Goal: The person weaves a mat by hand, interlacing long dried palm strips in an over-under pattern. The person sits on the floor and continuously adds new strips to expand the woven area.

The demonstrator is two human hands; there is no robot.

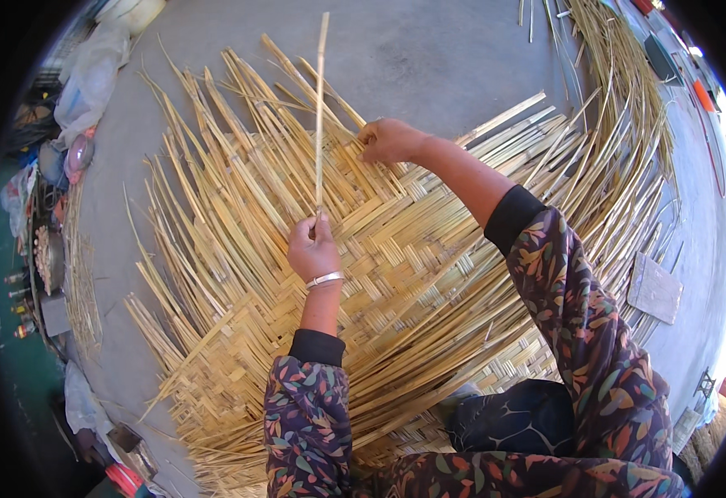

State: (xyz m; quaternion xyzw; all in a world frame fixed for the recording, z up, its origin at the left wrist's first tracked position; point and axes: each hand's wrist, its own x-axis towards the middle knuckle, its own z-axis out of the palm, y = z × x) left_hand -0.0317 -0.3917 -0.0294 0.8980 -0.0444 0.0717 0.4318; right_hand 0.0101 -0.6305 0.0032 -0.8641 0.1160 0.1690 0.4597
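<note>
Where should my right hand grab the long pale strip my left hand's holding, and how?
Probably mid-length on the pale strip, coming from its right with a thumb-and-finger pinch. The left hand grips its lower end, the length beyond looks straight, narrow and uncovered, and the right hand is on that side.

At the centre of the frame, the person's left hand, a silvery bangle at its wrist, pinches an upright split-reed strip by its lower end. Right of it and higher, the right hand bends its fingers over the loose strip ends of a half-woven reed mat. A long reed bundle lies at upper right, a flat grey slab at right.
</note>
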